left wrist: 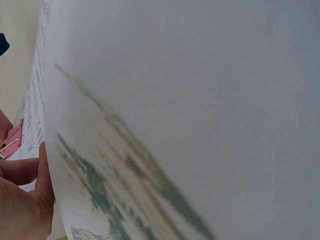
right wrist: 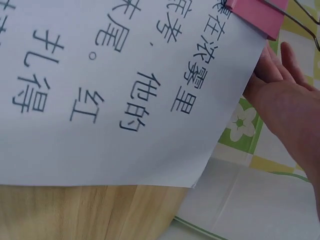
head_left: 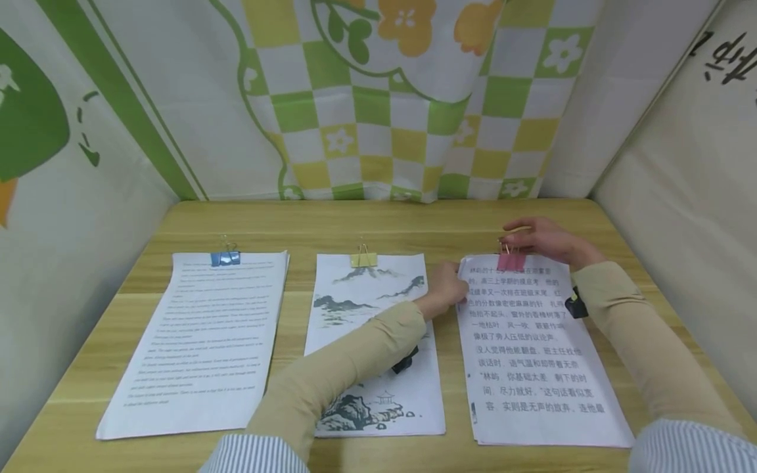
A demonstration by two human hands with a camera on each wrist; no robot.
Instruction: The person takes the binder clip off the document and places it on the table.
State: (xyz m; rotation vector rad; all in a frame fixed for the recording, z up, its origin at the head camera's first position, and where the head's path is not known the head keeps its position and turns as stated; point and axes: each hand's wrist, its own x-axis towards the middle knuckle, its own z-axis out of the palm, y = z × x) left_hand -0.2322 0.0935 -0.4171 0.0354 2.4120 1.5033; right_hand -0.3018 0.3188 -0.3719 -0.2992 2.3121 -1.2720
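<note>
My left hand (head_left: 445, 289) is at the upper left edge of the right-hand stack of printed paper (head_left: 532, 368), its curled fingers gripping that edge. A pink binder clip (head_left: 511, 259) sits on this stack's top edge. Around the clip's wire handles is my right hand (head_left: 547, 240), fingers loosely extended and partly behind the clip. In the right wrist view the right hand (right wrist: 287, 95) lies beyond the sheet's top edge, beside the pink clip (right wrist: 257, 17). A picture sheet fills most of the left wrist view, with the left hand (left wrist: 25, 200) at its lower left.
An ink-landscape stack (head_left: 378, 341) with a yellow clip (head_left: 363, 260) lies in the middle, under my left forearm. To the left is a text stack (head_left: 195, 341) with a blue clip (head_left: 226, 257). A patterned curtain (head_left: 378, 131) hangs behind the wooden table (head_left: 331, 217).
</note>
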